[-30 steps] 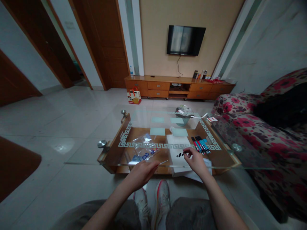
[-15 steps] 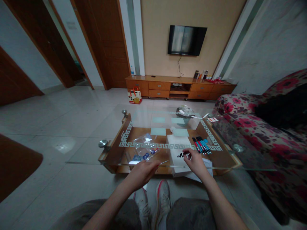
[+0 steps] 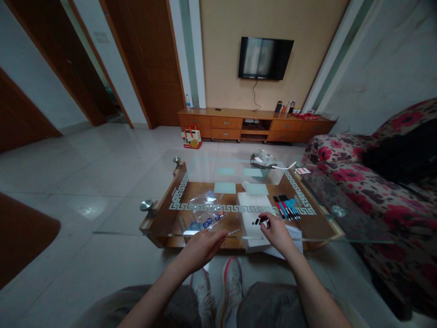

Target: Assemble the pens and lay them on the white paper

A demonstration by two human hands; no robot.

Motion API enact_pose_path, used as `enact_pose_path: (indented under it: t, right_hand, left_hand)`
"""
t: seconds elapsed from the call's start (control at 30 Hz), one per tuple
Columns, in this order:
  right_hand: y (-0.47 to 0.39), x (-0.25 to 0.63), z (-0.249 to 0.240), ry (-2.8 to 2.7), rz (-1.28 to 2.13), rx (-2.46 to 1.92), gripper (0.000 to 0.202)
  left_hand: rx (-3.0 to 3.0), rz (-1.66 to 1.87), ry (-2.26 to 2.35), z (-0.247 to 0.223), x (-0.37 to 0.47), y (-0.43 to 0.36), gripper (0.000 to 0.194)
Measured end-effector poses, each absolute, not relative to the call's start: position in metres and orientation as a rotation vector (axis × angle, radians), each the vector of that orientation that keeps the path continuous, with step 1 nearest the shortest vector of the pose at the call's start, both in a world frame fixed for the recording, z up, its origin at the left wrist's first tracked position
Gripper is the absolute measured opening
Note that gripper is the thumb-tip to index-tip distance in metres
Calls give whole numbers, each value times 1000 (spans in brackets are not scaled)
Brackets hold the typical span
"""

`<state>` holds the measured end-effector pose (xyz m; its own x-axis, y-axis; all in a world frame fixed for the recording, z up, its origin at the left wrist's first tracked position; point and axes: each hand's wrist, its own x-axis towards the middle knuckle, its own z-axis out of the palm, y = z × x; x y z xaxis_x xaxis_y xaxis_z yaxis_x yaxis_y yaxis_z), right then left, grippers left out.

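Near the front edge of the glass table (image 3: 205, 159), my left hand (image 3: 209, 243) is closed on a thin, pale stick-like piece (image 3: 234, 231) that points right. My right hand (image 3: 274, 228) has its thumb and forefinger pinched at a small black piece, too small to make out well. Just left of those fingertips lie small black pieces (image 3: 256, 222). A row of pens (image 3: 287, 207), blue, black and red, lies beyond my right hand. Clear plastic bags (image 3: 208, 209) with round blue labels lie beyond my left hand.
A white box (image 3: 254, 243) and papers (image 3: 294, 234) show under the glass near my right hand. A bowl (image 3: 263, 159) holding crumpled plastic stands at the table's far side, with a red and white card (image 3: 302, 171) right of it. A floral sofa (image 3: 389, 191) is at the right.
My right hand has shifted very slightly at the small black pieces, its fingertips still pinched. My left hand keeps its hold on the thin piece.
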<state>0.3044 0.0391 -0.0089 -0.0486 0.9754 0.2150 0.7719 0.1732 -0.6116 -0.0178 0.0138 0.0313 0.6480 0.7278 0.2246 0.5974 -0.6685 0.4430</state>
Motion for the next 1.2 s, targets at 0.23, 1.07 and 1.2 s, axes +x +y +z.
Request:
enact_pose_path:
  t: [0.23,1.07,1.2]
  right_hand:
    - [39,305,-12,-1899,479,-1675,31]
    - [-11,213,35,-1791,801,-1153,27]
    - [-11,211,35,-1848,809,-1142,28]
  left_hand:
    - [2547,559,1072,32,-18,14,30]
    - [2586,471,1211,27,-18,13,27]
    - [2600,448,1215,27,-18,14,27]
